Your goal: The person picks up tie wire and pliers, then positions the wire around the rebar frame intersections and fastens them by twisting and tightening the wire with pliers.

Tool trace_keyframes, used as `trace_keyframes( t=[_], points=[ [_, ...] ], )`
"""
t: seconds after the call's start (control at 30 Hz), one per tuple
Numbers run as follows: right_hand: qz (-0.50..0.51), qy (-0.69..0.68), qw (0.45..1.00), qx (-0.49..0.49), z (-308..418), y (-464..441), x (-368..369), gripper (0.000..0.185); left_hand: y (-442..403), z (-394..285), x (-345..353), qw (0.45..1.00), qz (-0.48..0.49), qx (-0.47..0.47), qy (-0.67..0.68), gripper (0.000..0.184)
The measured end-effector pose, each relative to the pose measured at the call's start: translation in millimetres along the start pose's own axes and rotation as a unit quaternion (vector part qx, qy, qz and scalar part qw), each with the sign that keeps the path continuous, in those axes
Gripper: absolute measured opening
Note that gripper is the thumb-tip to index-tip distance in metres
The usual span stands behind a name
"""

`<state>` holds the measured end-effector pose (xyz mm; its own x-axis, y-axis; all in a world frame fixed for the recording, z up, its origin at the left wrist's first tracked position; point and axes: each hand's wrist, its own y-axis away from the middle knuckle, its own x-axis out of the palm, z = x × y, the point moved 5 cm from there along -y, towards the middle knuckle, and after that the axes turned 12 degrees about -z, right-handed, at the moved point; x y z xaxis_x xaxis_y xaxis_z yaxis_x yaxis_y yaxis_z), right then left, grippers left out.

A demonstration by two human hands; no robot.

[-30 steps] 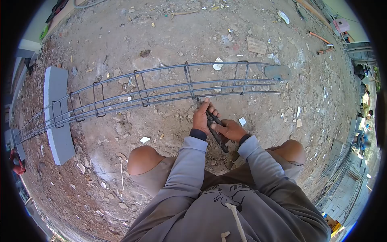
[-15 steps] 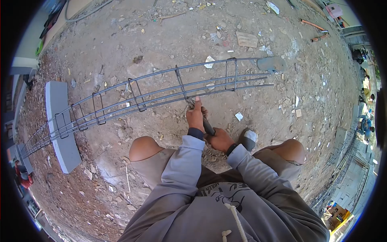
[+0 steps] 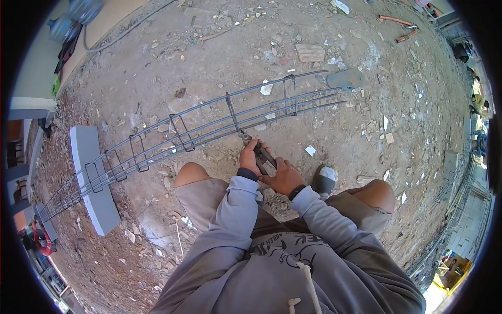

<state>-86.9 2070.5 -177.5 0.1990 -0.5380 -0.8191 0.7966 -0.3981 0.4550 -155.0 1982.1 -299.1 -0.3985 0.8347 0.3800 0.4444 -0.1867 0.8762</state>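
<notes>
A pair of pincers (image 3: 267, 158) with dark handles lies between my hands, its jaws against the lower bar of a long rebar cage (image 3: 214, 125) at one of the square stirrups. My left hand (image 3: 250, 158) wraps round the pincers close to the jaws, thumb pointing toward the bar. Lower down, my right hand (image 3: 285, 177) grips the handle ends, which now stand apart. Any tie wire at the joint is too small to make out. The cage runs from the far left to the right, crossing a grey block (image 3: 94, 183).
A grey-blue piece (image 3: 345, 79) lies by the cage's right end. A wooden board scrap (image 3: 310, 53) and orange pipes (image 3: 396, 21) lie farther off on the rubble-strewn ground. A person in red (image 3: 43, 242) is at the far left.
The pincers' handles have spread apart, and my right hand has shifted up a little. The cage and ground appear shifted in view as my head turned.
</notes>
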Motion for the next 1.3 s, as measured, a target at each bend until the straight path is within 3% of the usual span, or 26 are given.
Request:
trace_keyframes(
  t=[0.1,0.27,0.4,0.5,0.7,0.8,0.9,1.0,1.03,1.1,1.17,1.2,1.27,1.3],
  points=[
    [-0.039,0.073,0.996,0.024,9.0,10.9,9.3,0.067,-2.5,6.7,3.6,0.995,-0.089,0.024,-0.024,0.026],
    [0.013,-0.012,0.994,0.104,-20.1,-5.5,59.5,0.057,-5.0,7.5,2.4,0.969,-0.196,0.095,-0.119,0.032],
    [0.048,-0.101,0.987,0.117,-28.2,-16.7,73.8,0.049,-1.0,-3.1,5.6,0.957,-0.197,0.142,-0.156,0.04],
    [0.018,-0.119,0.99,0.073,-32.3,-27.0,86.0,0.038,11.3,-10.5,6.8,0.949,-0.193,0.162,-0.191,0.046],
    [0.174,-0.309,0.919,0.172,-20.9,-19.0,81.8,0.028,14.8,-22.3,-2.4,0.954,-0.103,0.152,-0.236,0.053],
    [0.2,-0.338,0.899,0.192,-17.0,-16.5,78.8,0.025,14.9,-28.2,-8.2,0.954,-0.06,0.137,-0.258,0.057],
    [0.233,-0.424,0.853,0.197,-12.5,-14.4,83.2,0.037,14.7,-29.7,-9.6,0.975,-0.008,0.086,-0.207,0.057],
    [0.428,-0.58,0.649,0.243,-6.6,0.2,69.7,0.043,18.6,-24.0,2.0,0.994,0.061,-0.007,-0.088,0.05],
    [0.436,-0.58,0.647,0.235,-11.0,0.9,69.1,0.047,32.8,-24.1,14.4,0.995,0.074,-0.033,-0.06,0.046],
    [0.452,-0.575,0.646,0.218,-20.1,0.0,67.9,0.057,30.7,-16.3,19.3,0.993,0.1,-0.061,-0.026,0.037],
    [0.401,-0.488,0.743,0.221,-30.2,-6.7,64.3,0.064,4.5,-6.2,4.1,0.991,0.123,-0.057,-0.018,0.029],
    [0.373,-0.44,0.788,0.217,-32.7,-12.2,61.6,0.067,3.4,-8.9,3.9,0.994,0.091,-0.04,-0.037,0.027],
    [0.187,-0.303,0.928,0.108,-38.4,-26.3,53.1,0.072,1.6,-9.3,6.1,0.997,0.027,-0.007,-0.071,0.026],
    [0.089,-0.225,0.969,0.053,-38.6,-28.4,47.1,0.075,-1.2,-7.6,4.6,0.996,-0.009,0.011,-0.083,0.028]
  ],
)
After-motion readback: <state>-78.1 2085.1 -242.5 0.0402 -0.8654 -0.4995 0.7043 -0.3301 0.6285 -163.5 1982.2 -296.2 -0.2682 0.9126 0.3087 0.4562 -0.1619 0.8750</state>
